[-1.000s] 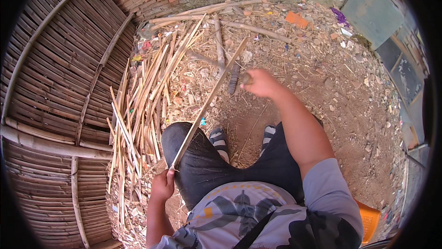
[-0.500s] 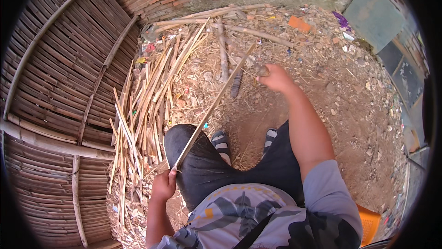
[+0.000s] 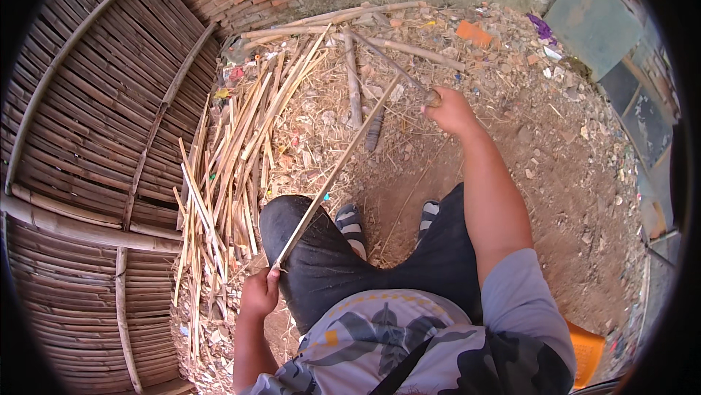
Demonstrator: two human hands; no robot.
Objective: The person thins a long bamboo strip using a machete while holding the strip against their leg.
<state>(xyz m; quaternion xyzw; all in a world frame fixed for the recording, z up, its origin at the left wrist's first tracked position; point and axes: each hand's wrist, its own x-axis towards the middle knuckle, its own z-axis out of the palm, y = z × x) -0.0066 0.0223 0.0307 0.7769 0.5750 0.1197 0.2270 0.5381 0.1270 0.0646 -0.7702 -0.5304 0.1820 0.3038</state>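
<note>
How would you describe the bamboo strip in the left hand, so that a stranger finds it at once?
Start from the heap of split bamboo strips on the ground beside the woven bamboo panel. Just right of it, the left hand pinches one long thin strip. Unlike the heaped ones, it slants up alone across the dark trouser knee.

L hand (image 3: 259, 294) fisted by knee; R hand (image 3: 451, 110) outstretched, clenched.

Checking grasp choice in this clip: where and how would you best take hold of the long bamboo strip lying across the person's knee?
Grip the bamboo strip at its near end, as the left hand does, fingers wrapped round the narrow width from the person's left side. It is thin, flat and long, slanting up over the left knee, so an end grip steadies it. The right hand holds a different stick.
</note>
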